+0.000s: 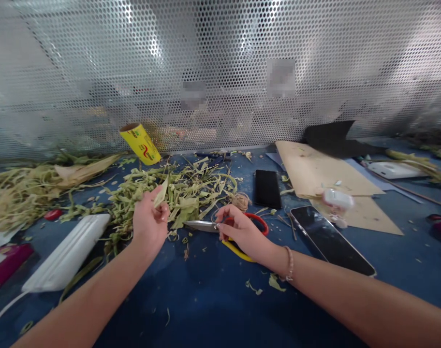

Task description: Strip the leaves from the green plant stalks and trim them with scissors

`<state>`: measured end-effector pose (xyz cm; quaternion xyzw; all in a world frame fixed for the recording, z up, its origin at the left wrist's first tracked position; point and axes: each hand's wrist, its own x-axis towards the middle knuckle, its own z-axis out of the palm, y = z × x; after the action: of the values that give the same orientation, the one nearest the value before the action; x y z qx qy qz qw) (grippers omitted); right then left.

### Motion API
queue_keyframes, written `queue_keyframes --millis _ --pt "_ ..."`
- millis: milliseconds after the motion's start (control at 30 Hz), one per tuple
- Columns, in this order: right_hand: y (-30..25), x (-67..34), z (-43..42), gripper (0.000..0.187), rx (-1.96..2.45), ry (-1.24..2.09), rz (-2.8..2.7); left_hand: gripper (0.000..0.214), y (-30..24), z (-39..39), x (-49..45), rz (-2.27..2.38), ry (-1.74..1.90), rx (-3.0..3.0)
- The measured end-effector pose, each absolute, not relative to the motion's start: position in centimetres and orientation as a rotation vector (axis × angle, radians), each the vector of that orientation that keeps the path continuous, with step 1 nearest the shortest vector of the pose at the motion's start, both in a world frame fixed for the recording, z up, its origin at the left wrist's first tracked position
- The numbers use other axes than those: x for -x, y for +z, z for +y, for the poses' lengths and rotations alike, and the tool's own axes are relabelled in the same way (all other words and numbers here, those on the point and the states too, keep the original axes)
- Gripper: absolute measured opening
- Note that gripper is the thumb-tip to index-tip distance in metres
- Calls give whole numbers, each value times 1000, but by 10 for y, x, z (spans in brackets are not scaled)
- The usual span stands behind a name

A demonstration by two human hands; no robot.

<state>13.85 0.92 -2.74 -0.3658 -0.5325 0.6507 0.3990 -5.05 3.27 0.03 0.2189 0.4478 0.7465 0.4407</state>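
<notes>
My left hand is closed on a pale green leaf strip, pinched between thumb and fingers above a pile of dried plant pieces. Scissors with one red and one yellow handle lie on the blue table, blades pointing left toward the pile. Directly over their pivot and handles is my right hand, its fingers curled in toward the thumb; whatever they hold, if anything, is hidden. A small ball of brown twine sits just behind that hand.
A yellow cardboard tube leans near the perforated metal screen. On the right are a black phone, a larger phone, brown paper and a blurred white object. A white corded device lies left.
</notes>
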Motion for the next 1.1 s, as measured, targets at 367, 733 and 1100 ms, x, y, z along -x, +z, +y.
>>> queue_keyframes --millis 367,733,1100 --pt "-38 -138 11 12 861 1611 -1404 22 -27 42 59 1848 1134 -1846" --pt "-46 -139 14 11 842 1570 -1521 47 -31 27 55 2162 182 -2515" --pt "-45 -140 12 9 885 1539 -1573 50 -23 24 52 2325 245 -2566"
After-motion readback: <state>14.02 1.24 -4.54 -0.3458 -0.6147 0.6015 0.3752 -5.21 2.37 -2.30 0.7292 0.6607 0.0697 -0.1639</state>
